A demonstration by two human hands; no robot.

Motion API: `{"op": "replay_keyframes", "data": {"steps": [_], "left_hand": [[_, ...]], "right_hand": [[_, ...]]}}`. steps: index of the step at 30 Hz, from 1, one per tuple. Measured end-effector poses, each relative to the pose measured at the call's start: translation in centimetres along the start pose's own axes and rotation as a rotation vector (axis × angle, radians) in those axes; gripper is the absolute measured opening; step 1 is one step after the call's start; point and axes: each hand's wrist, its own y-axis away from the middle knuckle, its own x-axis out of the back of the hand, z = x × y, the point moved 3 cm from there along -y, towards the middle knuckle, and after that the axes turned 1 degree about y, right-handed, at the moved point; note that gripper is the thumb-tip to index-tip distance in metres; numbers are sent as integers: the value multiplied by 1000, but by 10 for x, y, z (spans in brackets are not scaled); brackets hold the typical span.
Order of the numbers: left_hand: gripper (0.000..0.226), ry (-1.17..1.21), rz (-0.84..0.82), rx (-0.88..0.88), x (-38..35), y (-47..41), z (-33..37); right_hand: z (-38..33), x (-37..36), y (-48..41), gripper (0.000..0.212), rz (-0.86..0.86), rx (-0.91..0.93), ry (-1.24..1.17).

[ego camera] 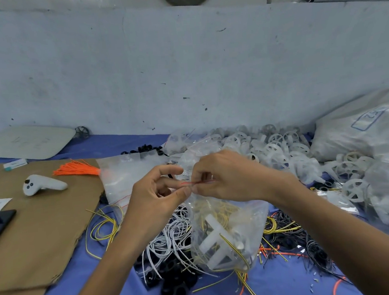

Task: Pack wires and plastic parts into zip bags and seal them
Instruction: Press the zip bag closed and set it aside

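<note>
— Head view: where is your clear plastic zip bag (229,233) of yellow wires and a white plastic part?

— It hangs above the blue table cloth (131,294), its red-lined top pinched between your hands.

— Fingers?

— Your left hand (155,193) and right hand (224,177) each clamp thumb and forefinger narrowly on the bag's seal; loose white wires (168,239) lie beneath.

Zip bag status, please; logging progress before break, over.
Both hands, left and right, pinch the zip bag top along its red strip. Wires and a white plastic part inside. Nothing in the way.
</note>
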Motion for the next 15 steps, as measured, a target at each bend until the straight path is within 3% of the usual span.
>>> {"op": "replay_keyframes", "data": {"steps": [15], "left_hand": [[37, -8, 13, 1, 5, -1, 0]], "right_hand": [[16, 2, 18, 13, 7, -85, -16]]}}
